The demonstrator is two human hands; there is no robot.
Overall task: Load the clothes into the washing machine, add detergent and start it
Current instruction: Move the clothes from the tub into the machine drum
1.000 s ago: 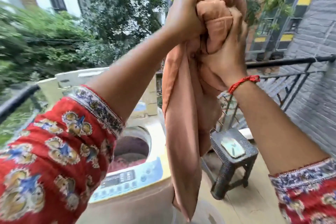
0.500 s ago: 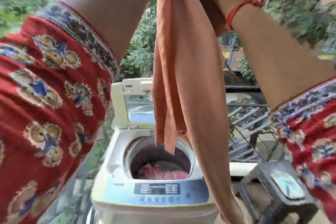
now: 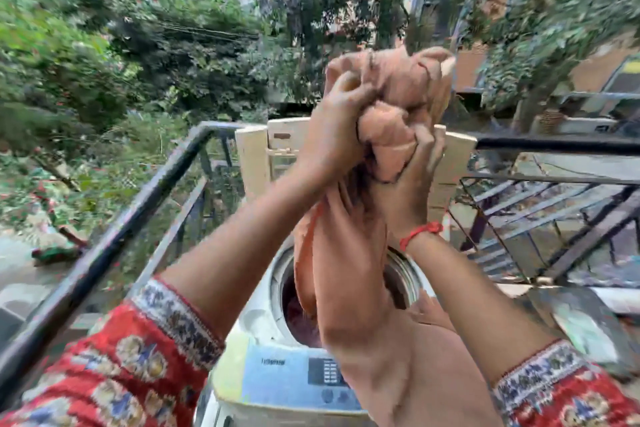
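Both hands up at chest height, close together, w/ a bunched peach cloth [image 3: 391,87] between them. Left hand [image 3: 332,142] fingers curled round the upper wad; right hand [image 3: 412,184] gripping from below/right, fingers dug into the folds. Red thread band [image 3: 420,234] on right wrist. Sleeves red w/ floral print, patterned cuffs.

Rest of the cloth hangs down in a long tail, passing in front of the washing machine [image 3: 256,319] opening; the end runs out of frame at the bottom, can't tell if it touches the machine. Top-loader, lid [image 3: 256,156] up and standing behind the hands. Drum [image 3: 398,274] open, something reddish-pink [image 3: 298,317] already in it. Control panel [image 3: 277,371] at near edge, blue w/ dark display.

Machine sits on a balcony, black metal railing [image 3: 114,236] on the left and behind. Dark wicker stool [image 3: 585,333] to the right of machine, partly blurred. Trees + buildings beyond.
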